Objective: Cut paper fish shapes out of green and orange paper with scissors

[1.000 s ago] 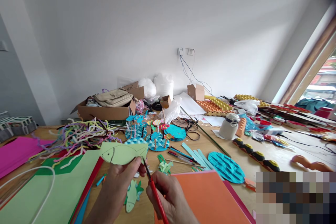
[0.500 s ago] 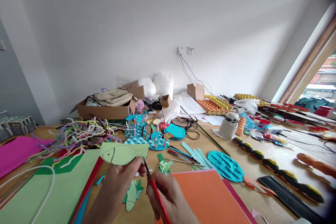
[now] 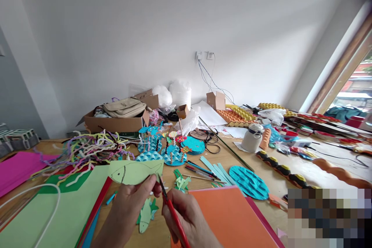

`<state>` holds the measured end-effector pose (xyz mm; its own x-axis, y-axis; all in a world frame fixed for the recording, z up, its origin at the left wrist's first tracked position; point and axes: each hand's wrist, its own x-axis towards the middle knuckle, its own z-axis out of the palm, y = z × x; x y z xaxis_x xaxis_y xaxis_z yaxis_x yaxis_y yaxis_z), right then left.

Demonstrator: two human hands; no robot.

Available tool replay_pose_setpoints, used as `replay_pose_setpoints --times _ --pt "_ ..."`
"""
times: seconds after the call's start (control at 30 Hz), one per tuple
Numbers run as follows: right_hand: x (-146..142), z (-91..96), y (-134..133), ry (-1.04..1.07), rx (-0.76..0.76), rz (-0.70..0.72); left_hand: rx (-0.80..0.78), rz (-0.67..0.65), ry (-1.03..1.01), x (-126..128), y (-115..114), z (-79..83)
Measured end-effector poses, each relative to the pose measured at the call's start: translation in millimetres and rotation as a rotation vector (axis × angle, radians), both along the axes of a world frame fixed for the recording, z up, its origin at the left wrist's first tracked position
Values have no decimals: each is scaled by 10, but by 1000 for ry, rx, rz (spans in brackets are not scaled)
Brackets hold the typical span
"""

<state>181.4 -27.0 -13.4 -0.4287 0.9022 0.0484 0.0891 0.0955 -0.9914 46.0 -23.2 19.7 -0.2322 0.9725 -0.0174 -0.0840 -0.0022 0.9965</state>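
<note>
My left hand (image 3: 132,197) pinches the lower edge of a light green paper (image 3: 135,171) that has a fish drawn on it in dark line. Red-handled scissors (image 3: 174,214) are in my right hand (image 3: 186,213), their blades at the right end of the paper, by the drawn tail. Whether the blades are parted is hard to see. Below, between my hands, a cut-out green paper fish (image 3: 145,217) lies on the wooden table over darker green pieces. Green paper scraps (image 3: 182,183) lie just beyond the scissors.
Orange paper sheets (image 3: 223,217) lie at the right, green sheets (image 3: 72,217) at the left. Pipe cleaners (image 3: 95,147), blue fish models (image 3: 174,155), pens (image 3: 200,172) and a blue disc (image 3: 249,182) spread behind. A white jar (image 3: 252,139) stands right of centre. The lower right corner is pixelated.
Both hands, the paper and the scissors stay almost in place. The view has shifted slightly, and a pixelated patch now covers the lower right corner.
</note>
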Motion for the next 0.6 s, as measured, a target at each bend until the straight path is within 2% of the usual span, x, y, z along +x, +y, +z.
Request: replay_pose_setpoints --times 0.23,0.6 --pt "46 -88 33 -81 192 -23 -4 -58 23 -30 -2 -47" --pt "68 -152 57 -133 243 -18 -12 -78 133 -74 -6 -10"
